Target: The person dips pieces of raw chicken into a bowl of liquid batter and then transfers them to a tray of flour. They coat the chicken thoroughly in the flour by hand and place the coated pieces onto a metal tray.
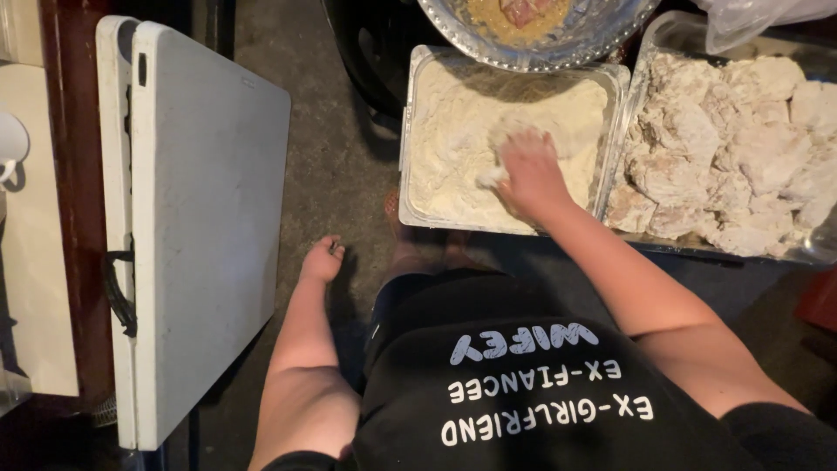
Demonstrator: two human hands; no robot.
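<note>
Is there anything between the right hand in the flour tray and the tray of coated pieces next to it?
Only the two tray rims. The right hand presses a piece into the flour tray; the tray of coated pieces sits directly beside it, rims meeting, nothing else between.

off-white flour point(453, 148) (black shirt point(523, 392))

Right hand point(530, 174) is pressing into flour in the clear rectangular plastic tray point(414, 131). A second clear plastic tray point(641, 74) of floured pieces is sitting just right of it. The round glass bowl point(488, 42) is sitting behind both. Left hand point(323, 260) is hanging beside the folded plastic table point(205, 218), far left.
</note>
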